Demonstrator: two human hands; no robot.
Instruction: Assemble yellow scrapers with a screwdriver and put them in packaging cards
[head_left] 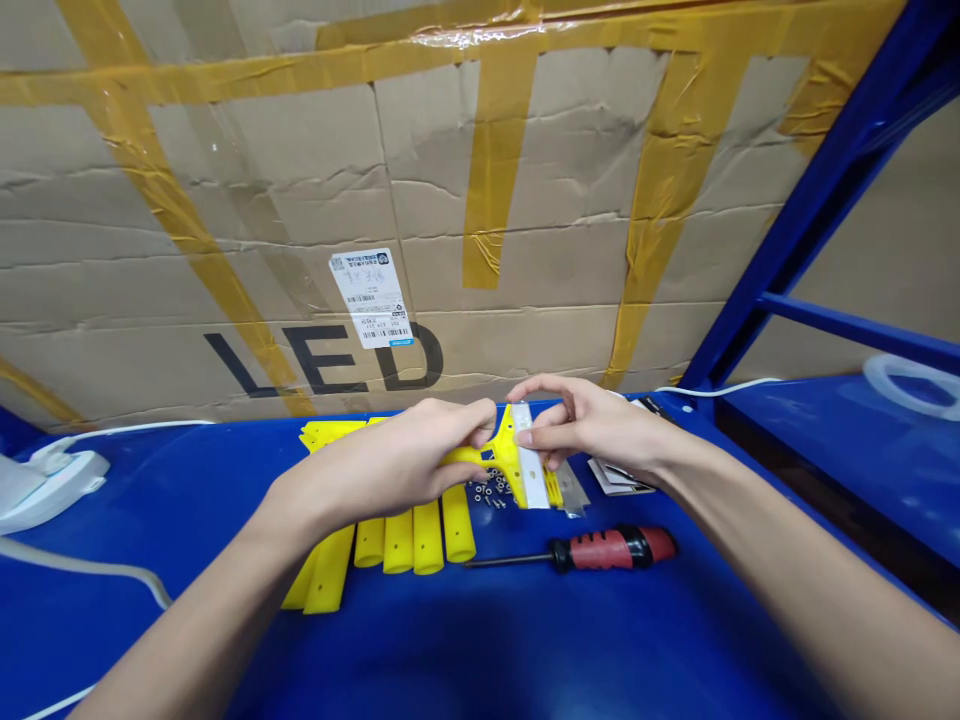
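My left hand (420,450) is closed around the handle of a yellow plastic scraper (508,465), with its wide head pointing right. Along the head's edge lies a flat whitish-silver blade strip (534,478) with small holes. My right hand (600,425) pinches this strip, thumb on the near face and fingers behind it. Below the scraper, small nuts and screws (491,490) lie loose on the blue table. Several yellow tubular handles (427,540) lie side by side under my left forearm, partly hidden by it.
A screwdriver (611,549) with a red-black handle lies in front on the blue table (480,640). Yellow pieces and a clear bag (574,492) sit beside folded paper (619,478). A large taped carton (420,180) stands behind; a blue metal frame (780,220) rises right. White device (60,490) at left.
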